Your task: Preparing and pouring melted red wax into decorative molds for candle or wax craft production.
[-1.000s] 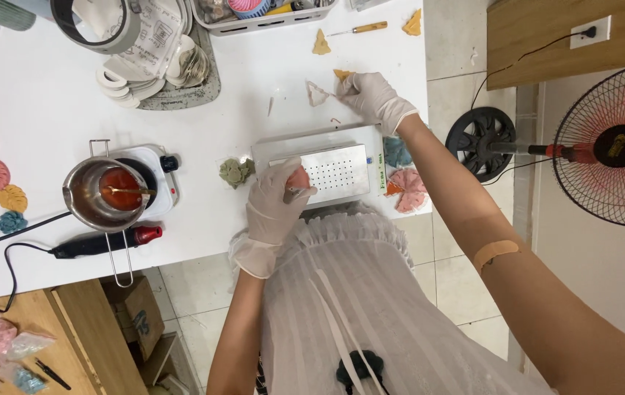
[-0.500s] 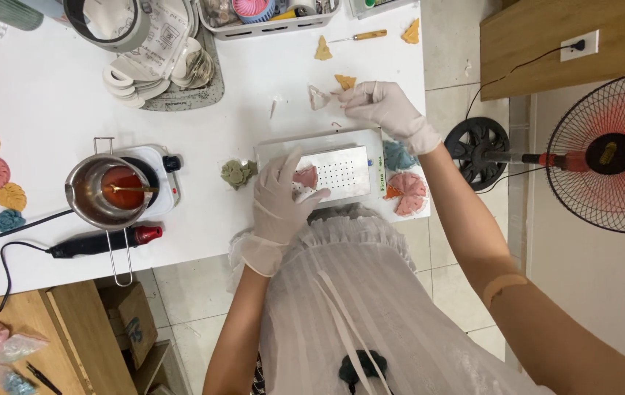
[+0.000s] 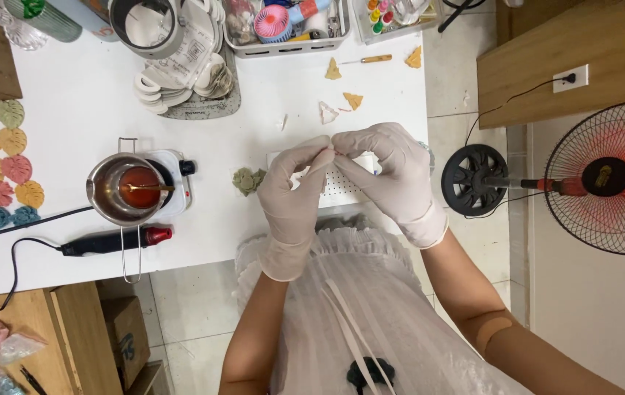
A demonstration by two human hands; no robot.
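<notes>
At frame centre, a tiny, seemingly light and fragile piece [image 3: 331,151] is pinched at its edges between the fingertips of the gloved left hand [image 3: 294,192] and right hand [image 3: 393,175], above the white table [image 3: 71,110].

Two hands in white gloves meet over a white table [image 3: 71,110]. The left hand [image 3: 292,194] and the right hand [image 3: 393,172] pinch their fingertips together on something too small to make out, just above a white tray with little holes [image 3: 338,186]. A small green flower shape [image 3: 246,180] lies beside the left hand, and a metal pot of red liquid [image 3: 128,189] sits on a little white stove farther left.
</notes>
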